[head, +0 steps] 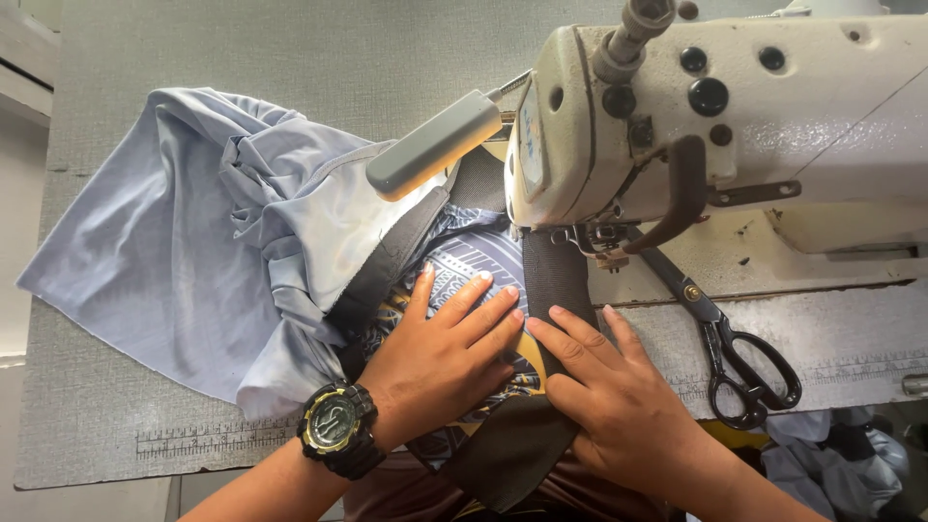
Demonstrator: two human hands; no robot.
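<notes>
My left hand (447,343) lies flat, fingers spread, on a blue and yellow patterned fabric panel (471,253). A black and yellow watch (335,428) is on that wrist. My right hand (609,391) presses flat on a dark brown fabric strip (551,271) that runs up under the head of the cream sewing machine (715,106). The fingertips of both hands almost meet at the strip's left edge. The needle area (604,242) sits just beyond my right fingertips. Neither hand grips anything.
Light blue-grey cloth (193,242) is bunched on the grey table (97,425) to the left. A grey lamp (433,145) juts from the machine. Black scissors (730,348) lie on the machine bed to the right. A printed ruler (193,440) runs along the table's front edge.
</notes>
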